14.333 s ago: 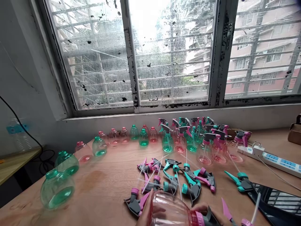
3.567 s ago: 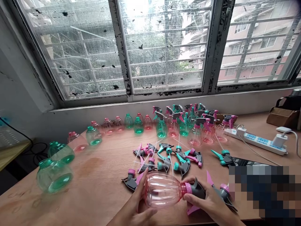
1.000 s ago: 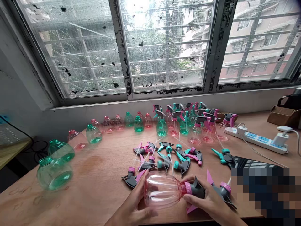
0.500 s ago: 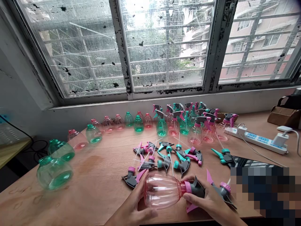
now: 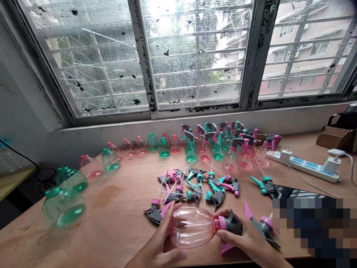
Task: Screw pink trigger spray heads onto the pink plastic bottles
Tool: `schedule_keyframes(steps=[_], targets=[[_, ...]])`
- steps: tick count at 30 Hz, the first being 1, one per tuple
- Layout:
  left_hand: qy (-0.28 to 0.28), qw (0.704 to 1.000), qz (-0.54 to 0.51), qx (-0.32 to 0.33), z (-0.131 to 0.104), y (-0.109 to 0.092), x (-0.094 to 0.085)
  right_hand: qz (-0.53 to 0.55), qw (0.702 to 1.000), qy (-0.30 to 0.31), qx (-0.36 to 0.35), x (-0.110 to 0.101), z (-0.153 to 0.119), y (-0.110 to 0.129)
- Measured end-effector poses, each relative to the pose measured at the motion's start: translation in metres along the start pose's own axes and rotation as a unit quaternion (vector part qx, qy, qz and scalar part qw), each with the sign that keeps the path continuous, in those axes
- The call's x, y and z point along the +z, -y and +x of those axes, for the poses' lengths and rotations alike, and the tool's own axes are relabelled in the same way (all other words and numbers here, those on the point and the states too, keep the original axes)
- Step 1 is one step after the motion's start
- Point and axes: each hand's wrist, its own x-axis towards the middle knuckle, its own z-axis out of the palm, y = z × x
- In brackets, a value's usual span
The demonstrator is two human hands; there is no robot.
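Observation:
A clear pink bottle (image 5: 192, 227) lies on its side in the air above the table's front edge, its neck pointing right. My left hand (image 5: 164, 242) is wrapped round its base end. At the neck, my right hand (image 5: 245, 234) grips the pink collar and grey spray head (image 5: 233, 223), whose pink trigger sticks out below. Just beyond the hands, several loose spray heads (image 5: 193, 193) with pink or teal collars and thin tubes lie on the table. Another pink-collared spray head (image 5: 266, 225) lies right of my right hand.
Open green and pink bottles (image 5: 64, 208) curve along the left and back of the wooden table (image 5: 111, 223). Bottles with spray heads (image 5: 206, 150) cluster at the back. A white power strip (image 5: 306, 165), a dark flat panel (image 5: 301, 193) and a brown bag (image 5: 336, 136) are at right.
The view has shifted very slightly. Both hands keep the same hold on the pink bottle and its spray head.

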Motion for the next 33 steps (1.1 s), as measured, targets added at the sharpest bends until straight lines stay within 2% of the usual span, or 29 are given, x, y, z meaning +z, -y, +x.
schedule_keyframes(steps=[4,10,17,25,33], targets=[[-0.002,1.000,0.002,-0.010,0.0001,0.0002,-0.0009,0.006,1.000,0.001,0.001,0.0004,0.0003,-0.0005],[-0.013,0.998,0.041,0.036,0.0023,-0.0044,0.0013,0.005,1.000,0.002,0.006,0.0008,-0.0001,0.0006],[-0.014,0.999,-0.051,-0.002,0.0030,-0.0047,0.0013,0.036,0.999,0.010,0.009,0.0016,-0.0002,0.0011],[-0.041,0.992,-0.119,0.005,0.0061,-0.0058,0.0036,0.023,1.000,0.005,0.015,0.0012,-0.0007,0.0000],[-0.052,0.991,-0.126,0.006,0.0090,-0.0044,0.0028,0.036,0.999,0.007,0.011,0.0031,0.0006,-0.0035]])
